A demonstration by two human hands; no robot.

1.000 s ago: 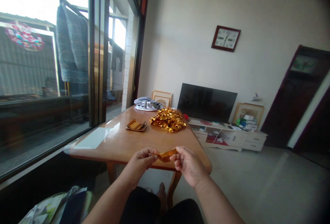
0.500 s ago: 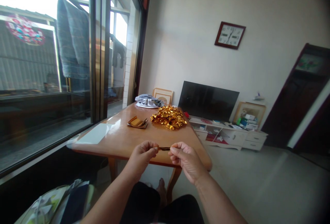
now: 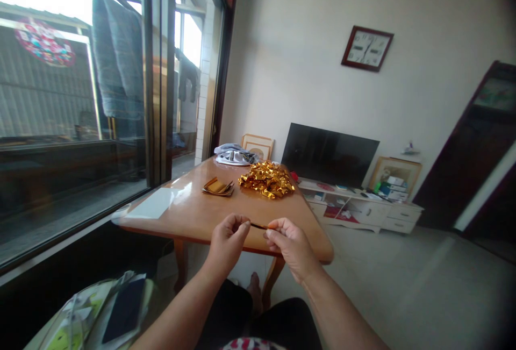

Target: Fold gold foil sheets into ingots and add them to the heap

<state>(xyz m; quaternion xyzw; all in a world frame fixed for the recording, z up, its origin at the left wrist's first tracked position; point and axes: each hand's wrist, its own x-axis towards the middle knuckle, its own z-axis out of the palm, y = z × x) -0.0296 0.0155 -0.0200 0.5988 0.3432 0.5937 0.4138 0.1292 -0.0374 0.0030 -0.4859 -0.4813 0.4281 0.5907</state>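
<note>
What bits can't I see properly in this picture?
In the head view:
Thin strip: ends hidden by the left hand and right hand.
Gold heap: lower pieces covered by upper ones.
Patterned cloth: cut off by the bottom edge.
Framed picture: lower part behind the cloth bundle.

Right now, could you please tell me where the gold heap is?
In the head view, the gold heap sits on the table's far right, right of the flat stack and beyond the right hand.
</note>
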